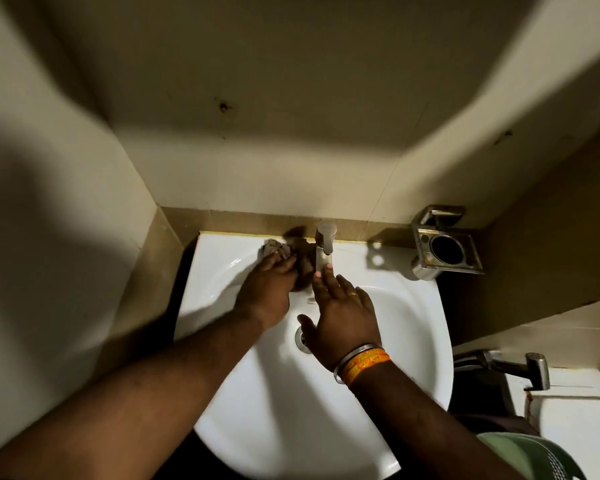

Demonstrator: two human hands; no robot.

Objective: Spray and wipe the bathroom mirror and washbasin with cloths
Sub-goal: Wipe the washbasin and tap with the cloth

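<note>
A white washbasin [388, 327] fills the lower middle of the view, with a metal tap [324, 245] at its back rim and a drain [301, 337] in the bowl. My left hand [265, 289] presses a crumpled grey-brown cloth [278, 249] onto the basin's back ledge, just left of the tap. My right hand [343, 317] hovers over the bowl with fingers spread, its fingertips touching the tap's spout. It holds nothing. Bangles and an orange band circle that wrist. No mirror or spray bottle is visible.
A metal wall holder [445, 245] with a round opening sits right of the basin. A hand sprayer [530, 368] hangs at the lower right above a white toilet tank [575, 420]. Tiled walls close in on the left and behind.
</note>
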